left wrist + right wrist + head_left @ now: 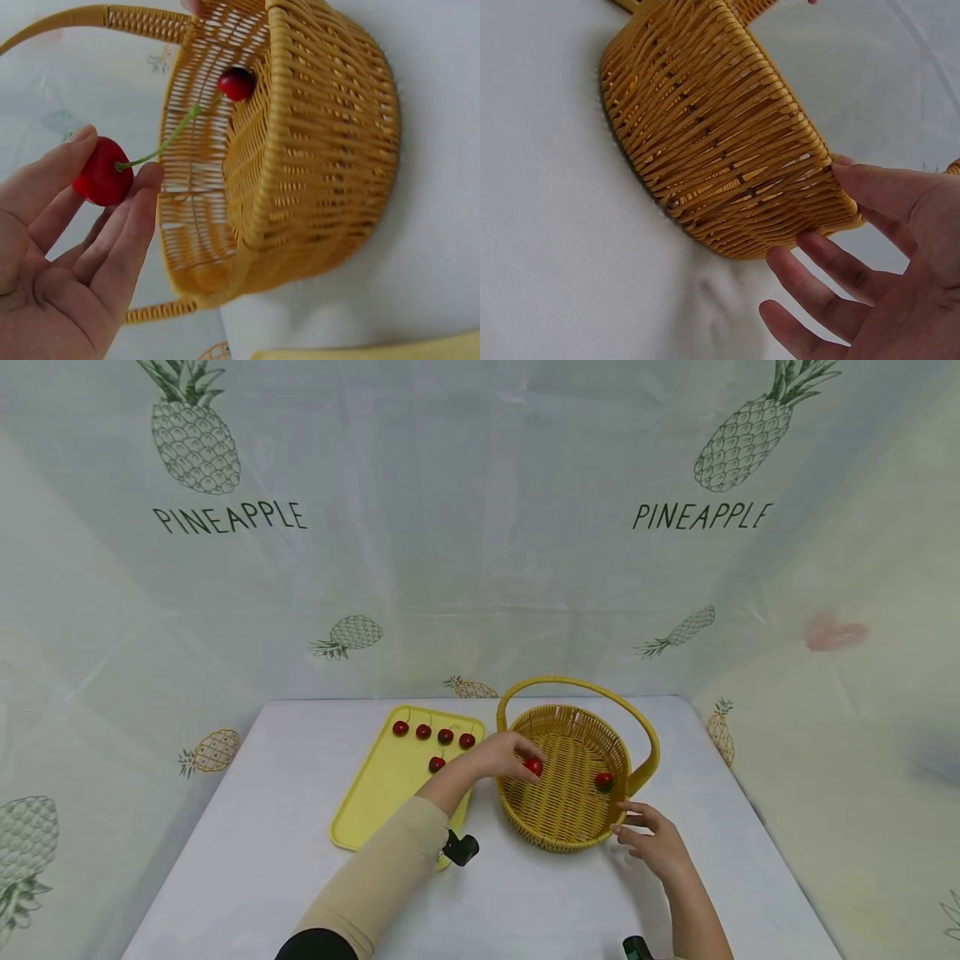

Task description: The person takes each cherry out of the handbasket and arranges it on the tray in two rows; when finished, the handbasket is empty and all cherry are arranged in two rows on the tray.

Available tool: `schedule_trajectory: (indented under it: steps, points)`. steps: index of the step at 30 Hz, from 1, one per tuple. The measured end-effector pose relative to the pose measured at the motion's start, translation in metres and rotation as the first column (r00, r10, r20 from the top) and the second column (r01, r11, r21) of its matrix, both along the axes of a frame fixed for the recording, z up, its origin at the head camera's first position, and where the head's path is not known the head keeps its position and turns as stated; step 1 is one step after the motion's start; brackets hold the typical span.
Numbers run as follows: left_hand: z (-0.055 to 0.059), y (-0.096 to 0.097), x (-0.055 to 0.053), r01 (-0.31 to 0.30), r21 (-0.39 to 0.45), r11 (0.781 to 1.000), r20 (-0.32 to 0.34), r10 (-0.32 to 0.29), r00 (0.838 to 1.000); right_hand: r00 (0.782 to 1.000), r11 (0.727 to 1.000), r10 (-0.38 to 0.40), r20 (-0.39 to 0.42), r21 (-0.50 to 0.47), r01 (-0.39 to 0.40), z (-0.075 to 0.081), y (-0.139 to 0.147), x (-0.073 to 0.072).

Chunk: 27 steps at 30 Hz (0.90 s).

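Observation:
My left hand (pixel 510 756) pinches a red cherry (pixel 105 171) between thumb and fingertips, above the near-left side of a woven basket (pixel 330 142). The cherry's green stem points toward the basket's opening. Inside the basket, a darker cherry (pixel 603 782) lies toward the right. My right hand (pixel 654 843) grips the basket's rim at its front right, thumb at the rim and a finger against the outer weave (pixel 727 142). Left of the basket is a yellow tray (pixel 382 785), with several stemmed cherries (pixel 423 732) toward its far end.
The basket's tall arched handle (pixel 577 683) rises above the rim. All of this stands on a white table (pixel 247 860), and a pineapple-printed sheet (pixel 480 552) hangs behind its far edge. My left forearm (pixel 397 860) crosses over the tray's near right side.

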<state>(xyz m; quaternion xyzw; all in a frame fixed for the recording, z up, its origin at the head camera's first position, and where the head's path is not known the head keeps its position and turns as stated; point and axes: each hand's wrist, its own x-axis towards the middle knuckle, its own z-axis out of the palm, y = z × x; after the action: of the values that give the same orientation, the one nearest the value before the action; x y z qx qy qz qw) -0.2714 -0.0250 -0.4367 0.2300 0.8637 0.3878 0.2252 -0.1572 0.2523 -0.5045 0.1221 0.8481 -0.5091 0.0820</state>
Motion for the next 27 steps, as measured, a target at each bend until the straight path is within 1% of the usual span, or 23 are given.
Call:
schedule_trajectory:
  steps: [3, 8, 14, 19, 23, 27]
  points:
    - [0.001, -0.009, 0.001, 0.011, 0.007, 1.000, -0.016, -0.011, 1.000, 1.000, 1.000, 0.003, 0.002, -0.002, -0.003, 0.000, 0.000, 0.000]
    - [-0.002, -0.026, 0.003, 0.019, 0.011, 1.000, -0.034, -0.018, 0.999, 1.000, 1.000, 0.000, 0.008, -0.001, 0.000, 0.001, 0.000, 0.001]
    - [-0.005, -0.045, 0.006, -0.010, 0.040, 0.999, -0.020, 0.011, 1.000, 1.000, 1.000, 0.003, 0.009, -0.002, -0.003, 0.000, 0.000, 0.000]
    - [-0.007, -0.060, 0.007, -0.022, 0.069, 0.997, 0.004, 0.022, 1.000, 1.000, 1.000, -0.001, 0.007, 0.000, 0.001, 0.000, 0.001, 0.000]
    - [-0.011, -0.072, 0.008, -0.050, 0.062, 0.997, 0.015, 0.049, 0.999, 1.000, 1.000, 0.001, -0.001, -0.001, -0.001, 0.000, 0.002, 0.000]
    - [-0.014, -0.084, 0.009, -0.074, 0.031, 0.997, 0.005, 0.074, 0.997, 1.000, 1.000, 0.000, 0.001, -0.001, 0.000, 0.000, 0.001, 0.000]
